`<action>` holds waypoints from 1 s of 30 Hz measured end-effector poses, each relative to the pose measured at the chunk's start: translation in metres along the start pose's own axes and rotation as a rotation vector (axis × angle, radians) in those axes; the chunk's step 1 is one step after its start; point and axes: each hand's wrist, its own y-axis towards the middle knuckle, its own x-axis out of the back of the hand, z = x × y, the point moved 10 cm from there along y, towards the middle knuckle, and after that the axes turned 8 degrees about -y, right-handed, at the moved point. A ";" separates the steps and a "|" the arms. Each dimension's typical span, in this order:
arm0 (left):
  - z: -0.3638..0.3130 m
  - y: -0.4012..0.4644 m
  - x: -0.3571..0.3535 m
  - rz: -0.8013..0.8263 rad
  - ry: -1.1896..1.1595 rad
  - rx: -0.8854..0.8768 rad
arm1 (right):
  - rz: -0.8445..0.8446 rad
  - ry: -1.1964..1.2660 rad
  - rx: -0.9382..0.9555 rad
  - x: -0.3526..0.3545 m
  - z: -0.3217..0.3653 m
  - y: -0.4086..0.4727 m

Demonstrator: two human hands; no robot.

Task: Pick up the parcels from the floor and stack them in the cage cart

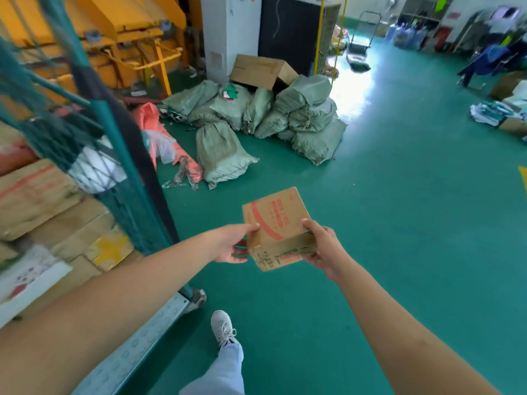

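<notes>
Green floor [399, 223]; small cardboard parcel [275, 228] between both hands.

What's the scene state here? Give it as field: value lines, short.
held item: small cardboard box, red print on top, clear of the floor
left hand: holds the box's left edge
right hand: grips the box's right side
cage cart: at left, green netting, cardboard boxes stacked inside
floor: green, pile of grey-green sacks beyond the box
stage: box in hand, not yet in the cart
</notes>
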 end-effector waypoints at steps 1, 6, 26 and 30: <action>0.009 -0.015 0.010 -0.009 -0.006 0.002 | 0.026 -0.008 -0.001 -0.011 -0.002 -0.011; 0.041 -0.079 0.072 -0.068 -0.055 -0.011 | 0.167 -0.034 -0.018 -0.079 -0.004 -0.060; 0.167 -0.289 0.464 -0.262 -0.448 -0.084 | 0.583 -0.191 -0.002 -0.515 0.018 -0.223; 0.189 -0.327 0.541 -0.331 -0.440 -0.110 | 0.649 -0.240 0.024 -0.594 0.016 -0.252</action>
